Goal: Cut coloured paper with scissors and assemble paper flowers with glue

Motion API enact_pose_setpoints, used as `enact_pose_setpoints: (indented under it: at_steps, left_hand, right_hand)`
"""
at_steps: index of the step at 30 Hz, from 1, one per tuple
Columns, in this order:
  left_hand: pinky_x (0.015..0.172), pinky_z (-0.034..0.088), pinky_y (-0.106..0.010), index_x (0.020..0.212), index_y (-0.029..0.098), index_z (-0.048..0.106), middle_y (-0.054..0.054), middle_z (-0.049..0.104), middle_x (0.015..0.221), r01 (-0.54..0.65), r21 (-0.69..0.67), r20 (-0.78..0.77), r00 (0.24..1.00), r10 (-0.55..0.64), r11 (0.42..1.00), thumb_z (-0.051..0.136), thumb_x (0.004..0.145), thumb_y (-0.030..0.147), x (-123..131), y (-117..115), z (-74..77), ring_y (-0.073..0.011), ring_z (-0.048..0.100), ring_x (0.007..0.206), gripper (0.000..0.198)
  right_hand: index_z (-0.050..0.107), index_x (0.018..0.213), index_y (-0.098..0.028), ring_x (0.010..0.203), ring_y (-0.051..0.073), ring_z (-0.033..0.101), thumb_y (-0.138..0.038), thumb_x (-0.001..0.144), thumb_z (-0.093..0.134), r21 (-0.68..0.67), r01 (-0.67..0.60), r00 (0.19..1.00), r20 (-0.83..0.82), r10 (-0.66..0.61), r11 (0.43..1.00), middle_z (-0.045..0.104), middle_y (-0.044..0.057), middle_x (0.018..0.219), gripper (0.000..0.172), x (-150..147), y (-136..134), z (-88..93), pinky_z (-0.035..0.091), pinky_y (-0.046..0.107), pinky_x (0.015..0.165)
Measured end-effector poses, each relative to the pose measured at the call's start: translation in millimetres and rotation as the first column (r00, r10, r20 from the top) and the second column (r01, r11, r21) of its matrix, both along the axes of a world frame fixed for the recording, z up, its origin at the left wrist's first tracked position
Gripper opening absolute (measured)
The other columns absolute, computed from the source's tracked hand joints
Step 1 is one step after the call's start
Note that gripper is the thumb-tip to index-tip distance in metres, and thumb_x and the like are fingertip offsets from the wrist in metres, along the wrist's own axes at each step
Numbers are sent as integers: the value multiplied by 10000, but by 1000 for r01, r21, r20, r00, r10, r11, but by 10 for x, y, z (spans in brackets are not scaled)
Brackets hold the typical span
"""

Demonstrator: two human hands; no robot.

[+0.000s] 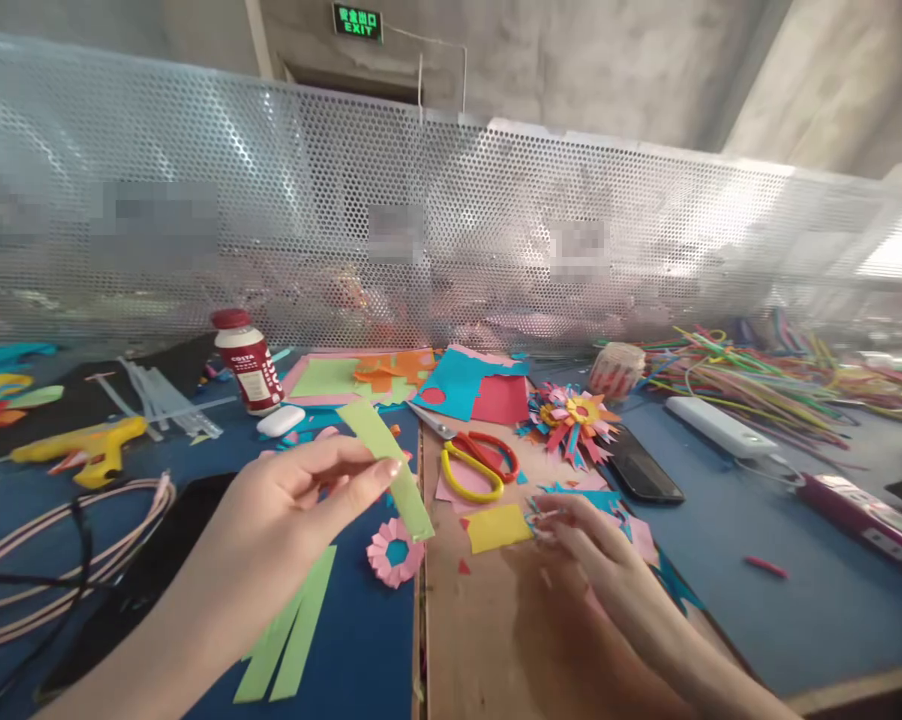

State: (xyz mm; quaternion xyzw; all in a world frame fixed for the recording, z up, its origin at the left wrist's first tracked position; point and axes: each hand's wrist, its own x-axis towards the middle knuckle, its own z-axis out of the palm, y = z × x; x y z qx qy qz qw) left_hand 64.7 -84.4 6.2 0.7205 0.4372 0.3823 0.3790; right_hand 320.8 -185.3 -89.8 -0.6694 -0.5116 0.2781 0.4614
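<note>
My left hand (293, 500) pinches a light green paper strip (391, 470) between thumb and forefinger. It hangs slanted above the table's left part. Near the strip's lower end lies a pink paper ring with a blue centre (396, 553). More green strips (301, 630) rest below my left wrist. My right hand (590, 545) is slightly blurred, its fingers loosely bent and apart beside a yellow paper piece (498, 528); no held thing shows in it. Beyond that piece lie scissors with red and yellow handles (481, 468), blades partly open.
Coloured paper sheets (451, 385), a layered paper flower (577, 420) and a phone (642, 465) lie farther back. At left are a yellow glue gun (83, 445), a bottle (247, 365) and looped cables (132, 525). A perforated metal screen (466, 190) stands behind.
</note>
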Motion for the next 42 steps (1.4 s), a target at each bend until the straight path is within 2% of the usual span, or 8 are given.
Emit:
enact_pose_setpoints:
  at_steps: [4, 7, 11, 17, 25, 32, 35, 42]
  left_hand:
    - [713, 482, -192, 848, 272, 700, 24, 705, 931, -25, -48, 305, 952, 39, 999, 703, 717, 394, 116, -49, -58, -152, 625, 871, 179]
    - [787, 473, -213, 842, 247, 692, 16, 705, 910, -24, -54, 465, 884, 46, 998, 710, 725, 334, 245, 0, -130, -152, 618, 898, 147]
    - [735, 457, -239, 811, 216, 692, 2, 707, 836, -89, 15, 407, 910, 75, 996, 691, 733, 364, 313, 170, -240, -157, 615, 803, 167]
    - [688, 430, -256, 814, 213, 692, -11, 705, 832, -148, 81, 207, 970, 128, 986, 645, 749, 431, 233, 345, -327, -172, 597, 765, 232]
    - [676, 424, -268, 813, 208, 691, -15, 705, 812, -135, 125, 141, 983, 117, 983, 622, 766, 436, 185, 272, -306, -189, 606, 755, 243]
    - [734, 434, -265, 830, 201, 678, -15, 697, 854, -126, 60, 295, 950, 103, 990, 649, 762, 394, 107, 352, -297, -171, 600, 788, 207]
    - [743, 433, -251, 840, 208, 676, -9, 691, 854, -108, 39, 338, 937, 89, 993, 659, 760, 380, 80, 357, -273, -161, 602, 807, 190]
    - [732, 458, -248, 824, 197, 667, -18, 675, 804, -106, 38, 366, 927, 85, 994, 658, 761, 363, 54, 384, -263, -166, 607, 808, 178]
  right_hand:
    - [425, 1253, -189, 1114, 181, 521, -226, 901, 342, 99, -260, 950, 208, 235, 961, 504, 105, 1214, 363, -286, 22, 218, 460, 363, 953]
    - [295, 1386, -99, 1317, 245, 324, -137, 804, 431, 20, -622, 638, 593, 492, 783, 348, 159, 1425, 599, -513, 24, 222, 342, 391, 1071]
    - [261, 1428, -55, 1325, 328, 309, -98, 804, 390, -161, -563, 406, 800, 441, 811, 389, 181, 1423, 639, -574, 58, 52, 298, 486, 1081]
    - [320, 1411, -68, 1294, 276, 387, 9, 648, 395, -202, -423, 479, 778, 407, 883, 422, 165, 1407, 770, -187, 190, 57, 385, 438, 1037]
    - [374, 1382, -144, 1128, 254, 570, 36, 699, 403, -48, -522, 367, 889, 275, 851, 631, 143, 1191, 707, -27, 263, -13, 290, 547, 1067]
    - [433, 1324, -235, 881, 194, 650, -240, 839, 531, -89, -418, 813, 407, 416, 904, 713, 40, 937, 494, 26, 459, 450, 500, 385, 826]
    - [477, 1261, -166, 878, 196, 648, -288, 830, 546, -142, -400, 882, 208, 422, 906, 718, 63, 905, 453, 96, 697, 643, 485, 366, 823]
    - [637, 1012, -205, 952, 220, 570, -314, 752, 672, -225, -512, 649, 531, 545, 829, 623, 70, 1018, 284, -202, 662, 674, 459, 348, 819]
